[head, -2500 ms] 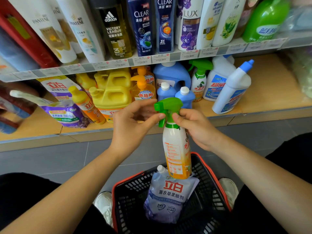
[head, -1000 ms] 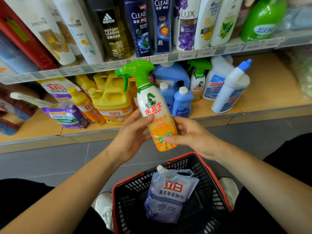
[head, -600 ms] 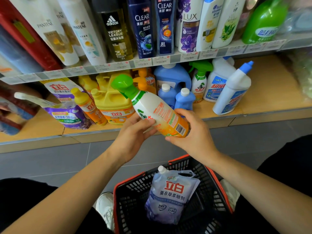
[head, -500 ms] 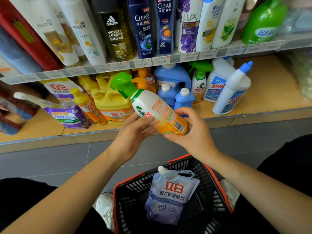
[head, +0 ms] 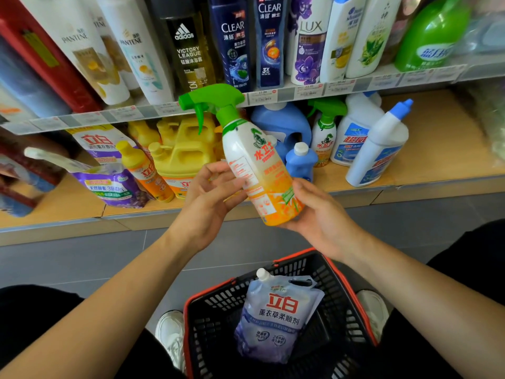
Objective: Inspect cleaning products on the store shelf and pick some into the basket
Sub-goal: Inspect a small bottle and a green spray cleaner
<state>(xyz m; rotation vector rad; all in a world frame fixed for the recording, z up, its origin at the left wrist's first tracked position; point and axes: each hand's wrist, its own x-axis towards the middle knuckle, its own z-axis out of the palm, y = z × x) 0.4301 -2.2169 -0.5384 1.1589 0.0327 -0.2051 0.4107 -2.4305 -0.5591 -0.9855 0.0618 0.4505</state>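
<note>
Spray bottle [head: 257,165] in right hand [head: 319,217] grip; left hand [head: 205,209] grip blurred, unclear

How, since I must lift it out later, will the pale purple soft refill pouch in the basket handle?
Probably floppy: the pale purple plastic refill pouch slumps in the black mesh basket. Likely bottom-heavy; its lower part bulges. Its white cap looks the firmest grip.

The spray bottle [head: 259,170] you hold is smooth, glossy plastic, and its green trigger head [head: 216,101] is plastic too. Near you, the basket [head: 213,332] is matt black plastic lattice with a red rim. The refill pouch [head: 276,318] inside is soft, shiny, creased film. The far shelf board [head: 448,143] looks like matt wood, the floor [head: 82,263] smooth grey tile.
</note>
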